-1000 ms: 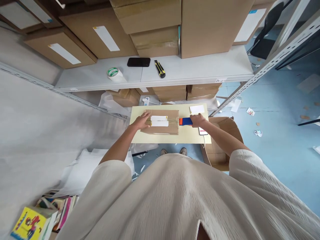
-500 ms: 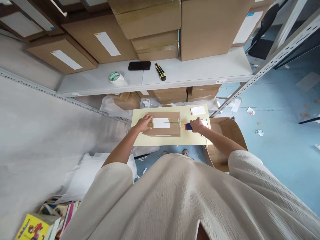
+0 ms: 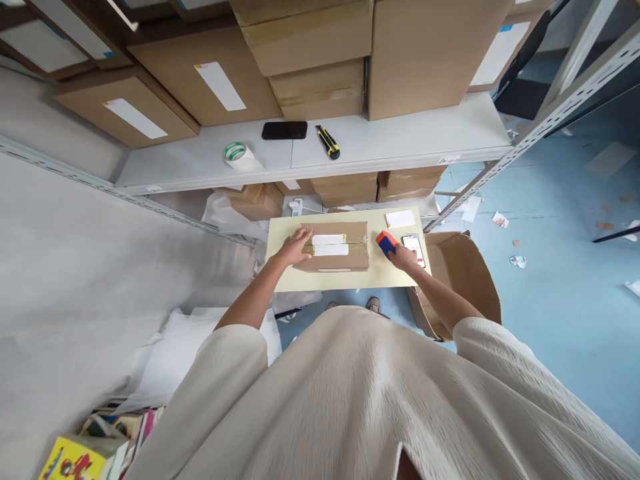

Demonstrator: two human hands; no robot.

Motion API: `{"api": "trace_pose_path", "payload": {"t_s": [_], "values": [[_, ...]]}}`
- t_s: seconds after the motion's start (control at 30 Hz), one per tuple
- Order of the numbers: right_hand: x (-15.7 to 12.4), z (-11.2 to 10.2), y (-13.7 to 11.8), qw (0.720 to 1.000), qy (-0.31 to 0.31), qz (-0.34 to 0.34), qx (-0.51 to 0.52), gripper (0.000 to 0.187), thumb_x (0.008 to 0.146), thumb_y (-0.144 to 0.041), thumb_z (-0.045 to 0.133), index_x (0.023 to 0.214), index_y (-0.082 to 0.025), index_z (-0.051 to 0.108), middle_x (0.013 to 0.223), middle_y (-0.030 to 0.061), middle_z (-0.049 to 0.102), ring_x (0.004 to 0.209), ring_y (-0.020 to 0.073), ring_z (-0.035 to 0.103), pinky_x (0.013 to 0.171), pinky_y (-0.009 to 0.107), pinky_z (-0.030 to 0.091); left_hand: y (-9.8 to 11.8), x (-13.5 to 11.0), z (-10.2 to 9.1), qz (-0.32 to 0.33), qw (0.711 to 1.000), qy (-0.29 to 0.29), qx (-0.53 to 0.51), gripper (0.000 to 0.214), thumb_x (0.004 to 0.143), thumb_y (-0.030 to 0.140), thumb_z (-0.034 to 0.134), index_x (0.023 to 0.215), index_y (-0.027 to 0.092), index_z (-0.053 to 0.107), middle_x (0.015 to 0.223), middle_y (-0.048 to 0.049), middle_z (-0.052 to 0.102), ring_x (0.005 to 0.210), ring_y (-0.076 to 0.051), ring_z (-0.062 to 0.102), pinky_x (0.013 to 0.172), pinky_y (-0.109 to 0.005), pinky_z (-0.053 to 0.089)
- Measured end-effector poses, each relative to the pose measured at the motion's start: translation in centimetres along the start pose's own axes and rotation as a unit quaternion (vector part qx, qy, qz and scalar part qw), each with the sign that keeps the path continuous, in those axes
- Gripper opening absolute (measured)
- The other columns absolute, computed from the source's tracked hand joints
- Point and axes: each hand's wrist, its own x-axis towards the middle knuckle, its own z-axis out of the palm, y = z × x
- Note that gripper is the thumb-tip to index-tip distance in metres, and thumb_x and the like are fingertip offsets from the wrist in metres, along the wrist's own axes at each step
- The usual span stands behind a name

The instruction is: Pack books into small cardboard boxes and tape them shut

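Observation:
A taped cardboard box (image 3: 357, 248) with two white labels (image 3: 330, 250) on its top lies on the pale yellow table (image 3: 290, 283). My left hand (image 3: 296, 247) rests on the box's left end, fingers spread over its top edge. To the right of the box, my right hand (image 3: 401, 257) is wrapped round a blue-and-orange handheld barcode scanner (image 3: 387, 244), held above the table with its orange end toward the far left. Just beside that hand lies a phone (image 3: 415, 249) with a lit screen. A white label sheet (image 3: 400, 219) lies beyond it.
Above the table's far edge runs a grey shelf (image 3: 400, 143) with a tape roll (image 3: 236, 153), a dark phone (image 3: 284, 131), a yellow-black utility knife (image 3: 328, 142) and several cartons (image 3: 430, 60). An open carton (image 3: 457, 267) stands right of the table. Books (image 3: 85, 453) lie lower left.
My right hand has turned the scanner, so its orange end now points farther away and more of it shows. The phone screen is less covered. My left hand stays on the box.

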Motion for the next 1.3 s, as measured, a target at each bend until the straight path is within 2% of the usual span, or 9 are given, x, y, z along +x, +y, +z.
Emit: {"api": "trace_pose_path", "payload": {"t_s": [0.2,0.37,0.5,0.67,0.77,0.9,1.0,1.17,1.3], "values": [[-0.7,2.6,-1.0,0.998,0.029,-0.009,-0.060,0.049,0.113,-0.047,0.053,0.148,-0.016,0.069,0.136,0.0275,0.077,0.125,0.0390,0.076,0.100,0.046,0.057,0.5,-1.2,0.7,0.000,0.999,0.025,-0.021,0.097,0.099,0.047,0.077,0.184,0.026,0.035,0.194,-0.0170,0.027,0.182,-0.040,0.019,0.144,-0.060,0.027],[-1.4,2.4,-1.4,0.998,0.035,-0.011,-0.051,0.043,0.112,-0.037,0.052,0.143,-0.015,0.073,0.138,0.0256,0.079,0.122,0.0349,0.079,0.089,0.039,0.059,0.8,-2.9,1.8,0.007,0.995,0.084,-0.045,0.089,0.104,0.054,0.073,0.183,0.029,0.039,0.194,-0.0144,0.028,0.180,-0.042,0.023,0.144,-0.063,0.025],[-3.0,0.8,-2.6,0.997,0.073,-0.019,0.008,0.045,0.116,-0.039,0.047,0.146,-0.016,0.071,0.136,0.0226,0.081,0.123,0.0336,0.080,0.092,0.037,0.059,0.8,-4.8,3.0,0.004,0.989,0.129,-0.068,0.081,0.108,0.052,0.066,0.182,0.029,0.041,0.187,-0.0156,0.039,0.175,-0.042,0.033,0.140,-0.061,0.034],[-6.0,-0.9,-5.0,0.978,0.127,-0.128,0.101,0.048,0.119,-0.043,0.041,0.161,-0.026,0.057,0.151,0.0162,0.076,0.125,0.0287,0.078,0.101,0.036,0.060,0.7,-7.4,3.7,-0.008,0.988,0.138,-0.075,0.086,0.099,0.054,0.080,0.175,0.027,0.050,0.168,-0.0194,0.053,0.158,-0.044,0.052,0.133,-0.059,0.045],[-7.8,-0.9,-6.7,0.975,0.123,-0.163,0.088,0.057,0.115,-0.045,0.052,0.168,-0.027,0.047,0.157,0.0170,0.071,0.128,0.0321,0.077,0.106,0.041,0.059,0.7,-8.4,4.3,-0.005,0.988,0.131,-0.078,0.089,0.097,0.050,0.085,0.175,0.028,0.049,0.167,-0.0193,0.053,0.153,-0.043,0.056,0.131,-0.057,0.047],[-9.3,-0.3,-8.4,0.982,0.092,-0.159,0.054,0.087,0.100,-0.045,0.075,0.177,-0.027,0.037,0.169,0.0201,0.058,0.136,0.0374,0.071,0.111,0.046,0.058,0.8,-8.6,5.6,-0.014,0.982,0.155,-0.103,0.083,0.104,0.040,0.076,0.178,0.029,0.042,0.168,-0.0199,0.052,0.151,-0.042,0.061,0.128,-0.057,0.051],[-9.7,-0.2,-9.1,0.983,0.089,-0.156,0.042,0.095,0.095,-0.042,0.078,0.179,-0.027,0.035,0.175,0.0200,0.051,0.139,0.0375,0.068,0.113,0.046,0.058,0.8,-8.5,6.3,-0.008,0.972,0.186,-0.143,0.079,0.107,0.036,0.071,0.179,0.029,0.038,0.167,-0.0197,0.052,0.150,-0.040,0.063,0.125,-0.054,0.055],[-9.1,-1.3,-9.6,0.981,0.121,-0.145,0.033,0.085,0.100,-0.042,0.070,0.179,-0.025,0.040,0.159,0.0198,0.067,0.132,0.0383,0.071,0.109,0.047,0.059,0.6,-8.8,5.3,0.004,0.960,0.232,-0.159,0.060,0.112,0.030,0.064,0.169,0.025,0.049,0.165,-0.0201,0.054,0.155,-0.038,0.059,0.126,-0.051,0.054],[-7.5,-1.9,-10.0,0.959,0.164,-0.177,0.152,0.072,0.102,-0.057,0.065,0.166,-0.023,0.058,0.143,0.0177,0.078,0.119,0.0372,0.076,0.105,0.052,0.061,0.0,-8.8,4.1,-0.026,0.944,0.279,-0.172,0.043,0.112,0.032,0.064,0.155,0.024,0.059,0.155,-0.0199,0.062,0.143,-0.038,0.067,0.118,-0.050,0.059]]}}
